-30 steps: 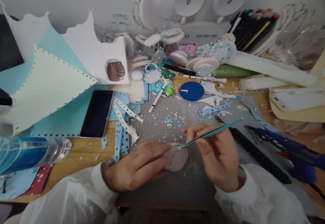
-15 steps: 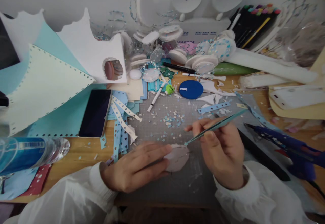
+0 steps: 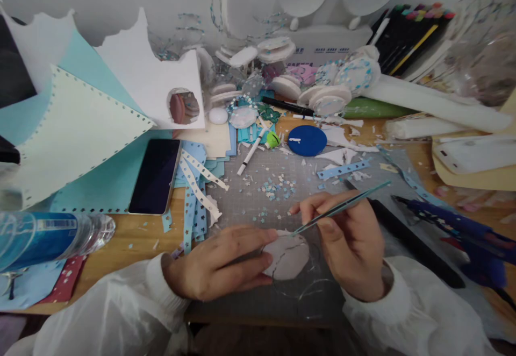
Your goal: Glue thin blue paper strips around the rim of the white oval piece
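Observation:
My left hand (image 3: 220, 262) lies on the grey cutting mat (image 3: 258, 184) with its fingers pressed on the left edge of a pale pinkish disc (image 3: 288, 256). My right hand (image 3: 349, 240) pinches teal tweezers (image 3: 341, 206), whose tip touches the disc's upper edge. A thin clear wire curls round the disc on the mat. Tiny blue and white paper stars (image 3: 276, 189) are scattered just beyond my hands.
A black phone (image 3: 155, 176) lies left on teal paper sheets. A plastic bottle (image 3: 48, 235) lies at the left edge. A blue disc (image 3: 307, 140), a white marker (image 3: 250, 154), punched paper strips (image 3: 197, 184) and white foam discs crowd the back. A blue glue gun (image 3: 459, 227) sits right.
The disc has shifted slightly right and down under my left fingers. The tweezers' tip stays at its upper edge; both hands have barely moved.

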Tool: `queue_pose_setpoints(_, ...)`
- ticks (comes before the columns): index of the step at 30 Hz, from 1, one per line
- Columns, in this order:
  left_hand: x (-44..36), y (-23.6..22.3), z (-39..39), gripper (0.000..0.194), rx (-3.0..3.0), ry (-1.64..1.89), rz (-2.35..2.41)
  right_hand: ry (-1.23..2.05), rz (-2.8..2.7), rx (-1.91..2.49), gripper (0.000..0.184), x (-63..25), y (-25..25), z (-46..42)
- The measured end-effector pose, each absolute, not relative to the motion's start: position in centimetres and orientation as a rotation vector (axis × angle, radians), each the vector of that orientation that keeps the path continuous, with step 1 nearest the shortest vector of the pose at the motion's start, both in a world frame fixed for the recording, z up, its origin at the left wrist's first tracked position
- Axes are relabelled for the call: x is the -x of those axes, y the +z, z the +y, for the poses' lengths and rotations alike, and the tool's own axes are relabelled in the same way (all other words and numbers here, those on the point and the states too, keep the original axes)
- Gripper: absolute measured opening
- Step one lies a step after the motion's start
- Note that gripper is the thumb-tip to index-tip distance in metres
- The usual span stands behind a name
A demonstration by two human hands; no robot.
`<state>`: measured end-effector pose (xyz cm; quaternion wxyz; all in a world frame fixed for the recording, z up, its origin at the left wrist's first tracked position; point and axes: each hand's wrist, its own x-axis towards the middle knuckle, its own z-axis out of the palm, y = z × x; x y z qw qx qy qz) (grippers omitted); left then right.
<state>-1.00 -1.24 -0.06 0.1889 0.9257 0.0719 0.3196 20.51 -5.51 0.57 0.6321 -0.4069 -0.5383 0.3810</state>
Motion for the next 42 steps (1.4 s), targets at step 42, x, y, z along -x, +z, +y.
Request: queue_pose_setpoints(42, 0.69, 0.68, -1.11, 0.026, -2.686, 0.93, 0.188, 0.848, -1.329, 1.008, 0.011, -20.71, 0.83, -5.46)
